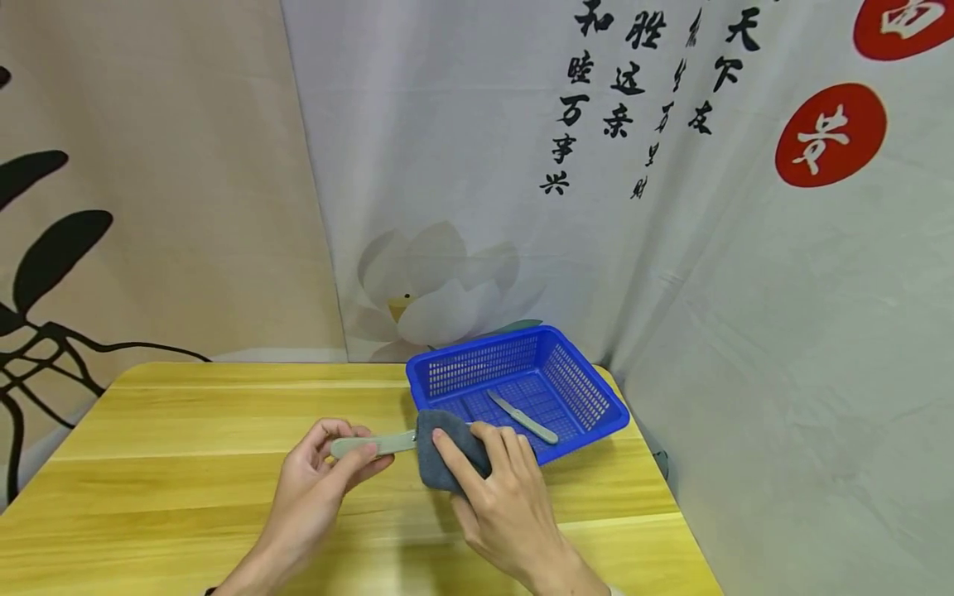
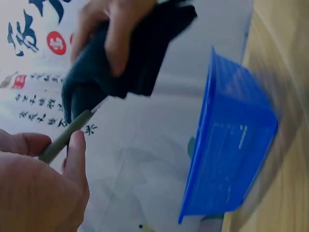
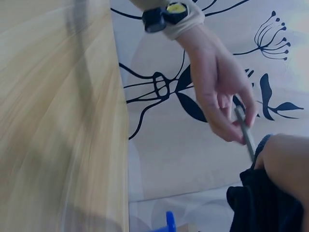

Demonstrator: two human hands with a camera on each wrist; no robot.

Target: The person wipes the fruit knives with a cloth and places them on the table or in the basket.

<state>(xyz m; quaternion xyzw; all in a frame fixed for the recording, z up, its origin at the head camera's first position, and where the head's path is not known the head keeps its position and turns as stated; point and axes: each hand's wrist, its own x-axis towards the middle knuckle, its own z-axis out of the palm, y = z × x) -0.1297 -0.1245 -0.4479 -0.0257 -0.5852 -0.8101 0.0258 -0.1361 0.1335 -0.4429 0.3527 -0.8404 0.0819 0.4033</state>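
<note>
My left hand (image 1: 313, 488) pinches the pale green handle of a knife (image 1: 391, 444) between thumb and fingers. In the left wrist view a short stretch of thin metal shows between the knife handle (image 2: 66, 137) and a dark grey cloth (image 2: 89, 72). The rest of the blade is hidden in the cloth. My right hand (image 1: 507, 513) grips that cloth (image 1: 431, 463), folded round the blade, with fingers over its top. Both hands are above the table, in front of a blue basket. Inside the basket lies a second knife (image 1: 531, 423) with a similar pale green handle.
The blue plastic basket (image 1: 477, 348) with perforated walls stands at the back right of the wooden table (image 1: 186, 463). A printed fabric curtain (image 1: 462, 149) hangs behind the table and along its right side.
</note>
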